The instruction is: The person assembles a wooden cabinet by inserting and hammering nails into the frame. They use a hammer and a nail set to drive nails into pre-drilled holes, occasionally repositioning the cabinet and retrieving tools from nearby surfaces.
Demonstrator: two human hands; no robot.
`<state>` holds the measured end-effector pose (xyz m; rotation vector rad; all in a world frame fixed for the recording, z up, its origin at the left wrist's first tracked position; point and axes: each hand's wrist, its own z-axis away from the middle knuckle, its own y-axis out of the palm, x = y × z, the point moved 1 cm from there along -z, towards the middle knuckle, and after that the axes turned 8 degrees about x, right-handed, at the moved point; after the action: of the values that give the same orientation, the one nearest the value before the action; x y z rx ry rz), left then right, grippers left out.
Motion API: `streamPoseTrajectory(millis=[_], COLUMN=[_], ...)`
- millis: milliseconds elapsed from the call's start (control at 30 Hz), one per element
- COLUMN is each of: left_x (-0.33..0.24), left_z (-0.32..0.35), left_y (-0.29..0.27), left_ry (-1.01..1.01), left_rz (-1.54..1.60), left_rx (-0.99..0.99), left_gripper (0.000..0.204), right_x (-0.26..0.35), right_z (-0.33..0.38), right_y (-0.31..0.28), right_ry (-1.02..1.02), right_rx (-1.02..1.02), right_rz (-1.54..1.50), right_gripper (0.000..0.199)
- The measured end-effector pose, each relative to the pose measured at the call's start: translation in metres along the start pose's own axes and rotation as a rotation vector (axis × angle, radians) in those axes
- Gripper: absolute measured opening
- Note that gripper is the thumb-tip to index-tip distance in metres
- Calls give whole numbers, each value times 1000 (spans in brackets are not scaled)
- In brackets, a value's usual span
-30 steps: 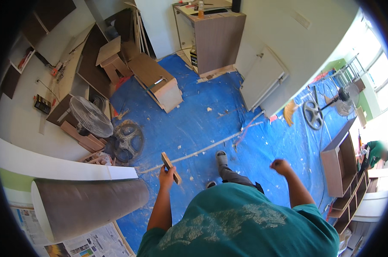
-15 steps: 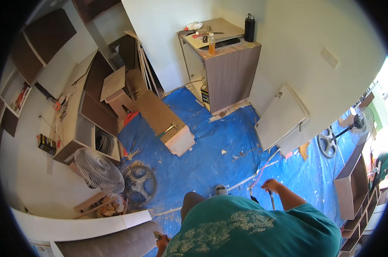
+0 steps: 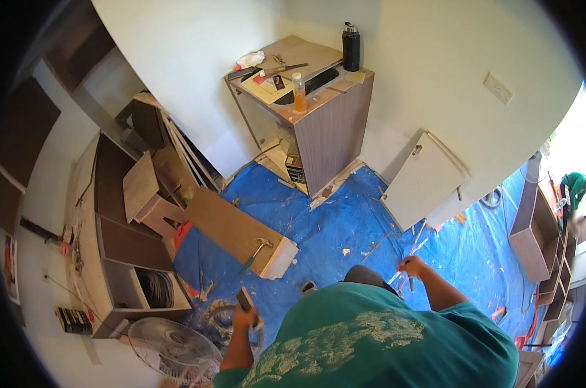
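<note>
1. Wooden block (image 3: pixel 244 299), head view: a short, flat piece gripped in the left hand (image 3: pixel 243 318), its upper end rising above the fist. It is held in the air over the lower middle of the scene, left of the green shirt (image 3: pixel 357 323).
2. Left fingers: closed around the block. A grey round base (image 3: pixel 220 318), partly hidden, shows on the floor beyond this hand; a fan (image 3: pixel 171 339) with a wire guard stands to its left.
3. Right hand (image 3: pixel 416 267): forearm raised, right of the shirt. Its fingers are narrow, curled around a slim dark item (image 3: pixel 411 283) whose kind is too small to tell.
4. Floor: covered by a blue sheet (image 3: pixel 325 249) strewn with scraps. On it lies a long brown box (image 3: pixel 218 220); a hammer (image 3: pixel 256 251) rests at its near end, the handle reaching past the edge.
5. Upper middle: a wood-grain cabinet (image 3: pixel 335 132) stands near the wall corner. Its top bears a black flask (image 3: pixel 351 48), a clear bottle (image 3: pixel 299 94) of orange liquid, and assorted small tools.
6. Right of the cabinet: a white panel (image 3: pixel 422 181) leans, tilted, against the wall.
7. Left side: a low cupboard (image 3: pixel 121 284) holds a coiled hose (image 3: pixel 155 288) in an open compartment.
8. Far right: an open shelf unit (image 3: pixel 532 236) lies near a co-worker's green clothing (image 3: pixel 572 187).
</note>
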<state>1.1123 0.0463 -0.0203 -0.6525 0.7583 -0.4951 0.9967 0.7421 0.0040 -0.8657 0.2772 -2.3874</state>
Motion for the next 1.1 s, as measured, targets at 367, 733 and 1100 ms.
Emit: streamPoseTrajectory(millis=[367, 733, 1100], left_x=[-374, -616, -806], left_z=[-141, -218, -374], left_y=[-139, -242, -275], left_ry=[568, 691, 941], left_rz=[88, -378, -551], left_rx=[-25, -66, -243], left_gripper=[82, 91, 87], right_x=[-22, 56, 114], right_z=[-32, -129, -106], right_y=[-22, -97, -74], right_ry=[504, 256, 95], right_rx=[171, -50, -329], right_rz=[58, -487, -715], right_gripper=[57, 28, 24])
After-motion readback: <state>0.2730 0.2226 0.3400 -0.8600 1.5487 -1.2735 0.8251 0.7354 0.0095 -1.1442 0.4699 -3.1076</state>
